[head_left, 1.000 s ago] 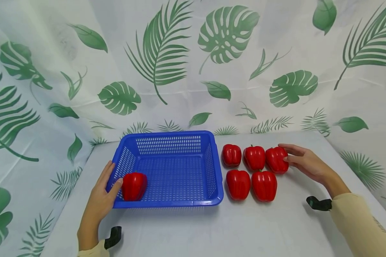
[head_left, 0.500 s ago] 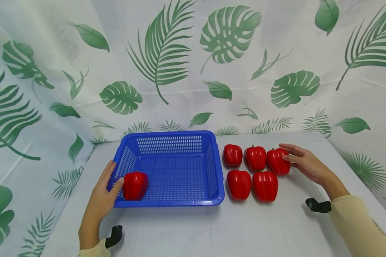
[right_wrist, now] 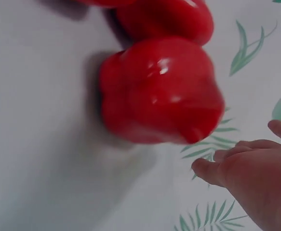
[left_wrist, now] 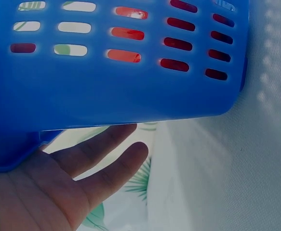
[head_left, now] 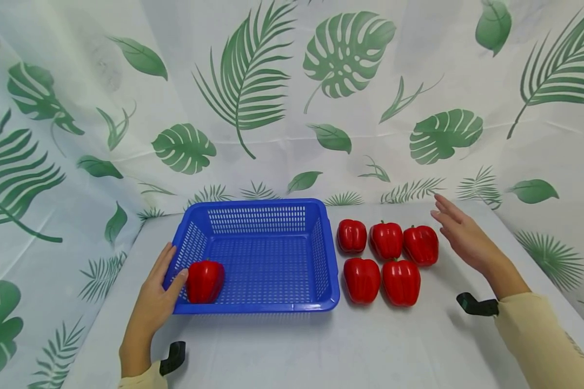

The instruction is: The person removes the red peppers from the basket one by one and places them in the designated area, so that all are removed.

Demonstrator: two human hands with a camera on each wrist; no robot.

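Note:
A blue plastic basket (head_left: 253,309) with slotted walls stands on the table, one red bell pepper (head_left: 205,281) in its near left corner. My left hand (head_left: 151,297) rests at the basket's left rim, thumb over the edge and fingers straight along the outside. In the left wrist view, two fingers (left_wrist: 112,175) extend beside the basket's outer wall. My right hand (head_left: 467,237) is raised with straight fingers, holding nothing. Nearest to it lies a red bell pepper (head_left: 420,246), the rightmost of the back row. In the right wrist view this pepper (right_wrist: 162,91) is apart from the fingertips.
Right of the basket, other red bell peppers sit close together, such as the back left one (head_left: 352,236) and the front pair's right one (head_left: 401,283). The white table (head_left: 321,351) runs back to a leaf-print cloth (head_left: 272,162), which also hangs at both sides.
My right hand has come off the rightmost back pepper, rising up and away to the right with its fingers straightened. The pepper stays in place. My left hand and the basket look unchanged.

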